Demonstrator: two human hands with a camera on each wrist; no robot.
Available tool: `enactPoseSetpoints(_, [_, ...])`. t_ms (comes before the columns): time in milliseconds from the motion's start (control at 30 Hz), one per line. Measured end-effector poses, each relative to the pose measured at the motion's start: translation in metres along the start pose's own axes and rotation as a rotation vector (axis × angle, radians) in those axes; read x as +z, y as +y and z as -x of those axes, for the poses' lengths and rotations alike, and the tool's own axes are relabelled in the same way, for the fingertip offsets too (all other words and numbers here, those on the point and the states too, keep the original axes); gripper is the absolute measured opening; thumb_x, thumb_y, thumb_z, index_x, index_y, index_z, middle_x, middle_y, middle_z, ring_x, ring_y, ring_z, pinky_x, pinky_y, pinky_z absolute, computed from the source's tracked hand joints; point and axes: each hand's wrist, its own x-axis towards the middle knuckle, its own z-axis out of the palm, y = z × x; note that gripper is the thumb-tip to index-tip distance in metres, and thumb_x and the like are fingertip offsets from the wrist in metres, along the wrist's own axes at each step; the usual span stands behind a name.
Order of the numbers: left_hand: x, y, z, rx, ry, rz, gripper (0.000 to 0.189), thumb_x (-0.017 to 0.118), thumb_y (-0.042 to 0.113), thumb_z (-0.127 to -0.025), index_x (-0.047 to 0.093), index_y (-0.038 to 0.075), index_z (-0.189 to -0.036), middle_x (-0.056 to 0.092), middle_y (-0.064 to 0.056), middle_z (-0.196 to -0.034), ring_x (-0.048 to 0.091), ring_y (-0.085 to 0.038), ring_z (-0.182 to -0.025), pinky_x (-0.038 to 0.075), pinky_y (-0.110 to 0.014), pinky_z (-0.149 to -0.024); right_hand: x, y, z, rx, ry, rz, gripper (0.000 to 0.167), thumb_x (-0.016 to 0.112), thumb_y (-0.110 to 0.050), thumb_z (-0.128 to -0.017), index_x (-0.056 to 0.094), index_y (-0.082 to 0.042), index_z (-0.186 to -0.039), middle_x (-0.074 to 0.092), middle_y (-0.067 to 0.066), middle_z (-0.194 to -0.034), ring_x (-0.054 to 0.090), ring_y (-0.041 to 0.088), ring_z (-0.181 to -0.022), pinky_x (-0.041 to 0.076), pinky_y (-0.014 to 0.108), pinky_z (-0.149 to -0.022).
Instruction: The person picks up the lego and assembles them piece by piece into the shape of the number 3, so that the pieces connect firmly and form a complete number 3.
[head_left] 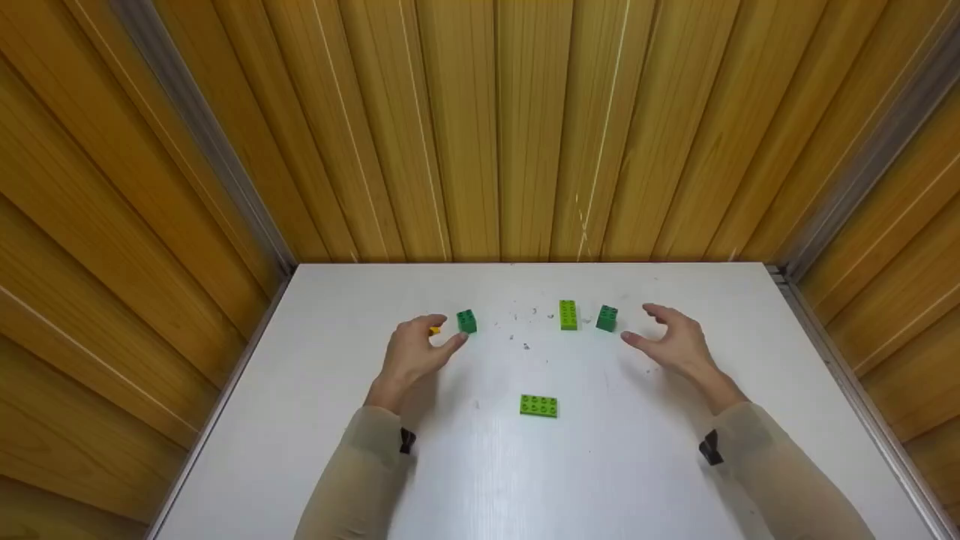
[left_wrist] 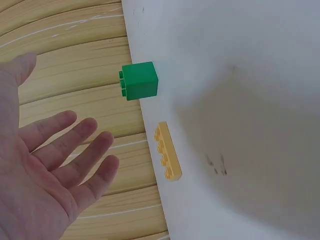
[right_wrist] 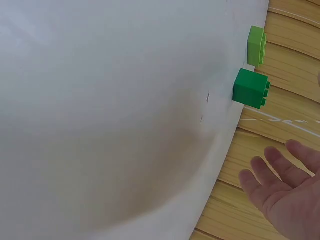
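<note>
Building bricks (head_left: 466, 321): five show, all resting on the white table (head_left: 480, 495), one near and four farther back.
Near lime brick (head_left: 538, 406): eight studs up, lying between the forearms; a sleeve (head_left: 349, 469) could brush it if an arm swung inward low.
Left hand (head_left: 415, 349): fingers and thumb spread apart, gripping nothing; the wrist view shows a gap to the bricks.
Right hand (head_left: 673, 343): likewise apart and gripping nothing, beside its brick.
Yellow brick (left_wrist: 171, 151): mostly hidden behind the left fingers in the head view, so it could be knocked unseen; it stands in the way of a wide sweep there.
Left dark green brick (head_left: 466, 322): studs up, just beyond the left thumb; closing the thumb ahead of the fingers could skid or tip it.
Right dark green brick (head_left: 607, 318): studs up, near the right fingertips; an inward push without a pinch could drive it into its lime neighbour.
Far lime brick (head_left: 568, 315): just beside that green one, apart from it, limiting finger room on that side.
Dark specks (head_left: 526, 346): scattered between the hands; marks or crumbs, cannot tell.
Wood-grain wall (head_left: 532, 135): behind the table's far edge, limiting reach beyond.
</note>
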Motion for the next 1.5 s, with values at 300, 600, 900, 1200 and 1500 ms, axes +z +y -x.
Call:
enactPoseSetpoints(300, [0.026, 0.011, 0.005, 0.045, -0.098, 0.051, 0.053, 0.082, 0.041, -0.102, 0.075, 0.005, -0.141, 0.078, -0.015, -0.142, 0.078, -0.035, -0.118, 0.069, -0.048, -0.098, 0.011, -0.003, -0.013, 0.047, -0.021, -0.093, 0.087, 0.082, -0.047, -0.102, 0.047, -0.001, -0.167, 0.052, 0.029, -0.170, 0.054, 0.053, -0.154, 0.050, 0.067, -0.125])
enactPoseSetpoints(600, [0.044, 0.023, 0.013, 0.050, -0.312, 0.099, 0.046, 0.082, 0.036, -0.102, 0.078, 0.006, -0.138, 0.080, -0.012, -0.138, 0.074, -0.029, -0.120, 0.065, -0.048, -0.106, 0.024, -0.003, -0.030, 0.121, -0.048, -0.185, 0.081, 0.081, -0.038, -0.104, 0.047, -0.004, -0.168, 0.051, 0.027, -0.171, 0.052, 0.049, -0.158, 0.048, 0.061, -0.129])
enactPoseSetpoints(900, [0.063, 0.041, 0.020, 0.037, -0.432, 0.089, 0.046, 0.089, 0.035, -0.096, 0.080, 0.016, -0.137, 0.080, -0.005, -0.132, 0.069, -0.022, -0.117, 0.062, -0.044, -0.111, 0.036, -0.001, -0.040, 0.150, -0.024, -0.229, 0.073, 0.079, -0.024, -0.104, 0.049, 0.000, -0.166, 0.056, 0.029, -0.166, 0.054, 0.048, -0.155, 0.049, 0.057, -0.129])
enactPoseSetpoints(1200, [0.078, 0.053, 0.023, 0.160, -0.505, 0.045, 0.048, 0.094, 0.027, -0.090, 0.082, 0.013, -0.134, 0.080, -0.003, -0.120, 0.067, -0.018, -0.107, 0.060, -0.036, -0.103, 0.041, 0.002, -0.046, 0.168, 0.002, -0.269, 0.075, 0.080, -0.021, -0.103, 0.046, -0.001, -0.167, 0.056, 0.028, -0.166, 0.054, 0.048, -0.156, 0.049, 0.056, -0.130])
enactPoseSetpoints(1500, [0.088, 0.057, 0.028, 0.208, -0.523, -0.005, 0.047, 0.096, 0.023, -0.088, 0.084, 0.015, -0.132, 0.078, -0.001, -0.119, 0.063, -0.013, -0.104, 0.058, -0.031, -0.101, 0.046, 0.004, -0.049, 0.167, -0.003, -0.308, 0.073, 0.079, -0.018, -0.104, 0.046, 0.000, -0.167, 0.056, 0.028, -0.165, 0.055, 0.047, -0.156, 0.050, 0.055, -0.128])
